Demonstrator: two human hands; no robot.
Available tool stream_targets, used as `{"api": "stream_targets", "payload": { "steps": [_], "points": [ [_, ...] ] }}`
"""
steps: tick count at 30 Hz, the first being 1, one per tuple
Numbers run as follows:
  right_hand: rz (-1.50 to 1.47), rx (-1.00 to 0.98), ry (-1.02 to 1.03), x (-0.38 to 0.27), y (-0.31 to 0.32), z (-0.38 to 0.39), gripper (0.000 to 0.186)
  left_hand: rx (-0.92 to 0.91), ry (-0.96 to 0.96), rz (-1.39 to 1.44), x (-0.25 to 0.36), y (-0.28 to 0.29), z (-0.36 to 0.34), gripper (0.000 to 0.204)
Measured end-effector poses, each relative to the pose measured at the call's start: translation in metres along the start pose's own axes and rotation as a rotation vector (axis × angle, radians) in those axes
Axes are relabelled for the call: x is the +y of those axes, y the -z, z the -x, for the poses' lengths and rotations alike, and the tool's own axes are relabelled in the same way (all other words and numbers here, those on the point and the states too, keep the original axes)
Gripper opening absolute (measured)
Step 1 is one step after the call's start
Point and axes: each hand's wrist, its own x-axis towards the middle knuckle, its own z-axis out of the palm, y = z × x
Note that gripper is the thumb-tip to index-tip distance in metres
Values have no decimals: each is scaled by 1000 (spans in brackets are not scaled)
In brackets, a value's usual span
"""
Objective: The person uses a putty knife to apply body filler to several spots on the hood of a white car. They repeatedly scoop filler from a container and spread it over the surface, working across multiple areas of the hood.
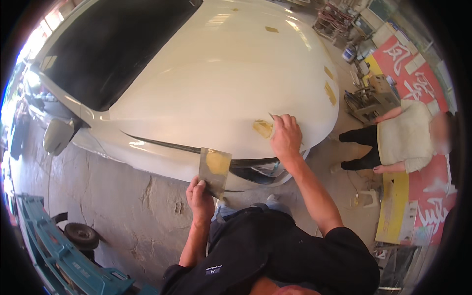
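Observation:
My left hand (198,199) grips the lower end of a flat rectangular mixing plate (212,181), which carries a dab of yellow body filler (217,162). Fingers closed, my right hand (287,137) is over the near front corner of the white car hood (211,88). It pinches a thin putty spreader (271,117); only an edge of the blade shows, the rest being covered by my fingers. Just left of that hand, a smeared yellow filler patch (263,129) sits on the hood. More yellow patches (330,93) dot the hood's front edge and far side.
A side mirror (60,134) sticks out at left. Behind it, lower left, are a teal metal frame (66,248) and a small wheel (81,235). Another person (405,135) stands at right, near a cluttered metal stand (376,98) and red-and-yellow sign panels (393,206).

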Motion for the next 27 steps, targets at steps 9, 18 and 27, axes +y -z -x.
{"api": "stream_targets", "payload": {
  "steps": [9,18,27],
  "points": [
    [-104,130,151,-59,2,38,46,-51,98,28,25,22,-21,36],
    [-18,186,419,1,-17,32,44,-134,157,-6,11,21,-11,39],
    [18,88,463,14,-27,30,44,-66,124,14,1,8,0,38]
  ]
}}
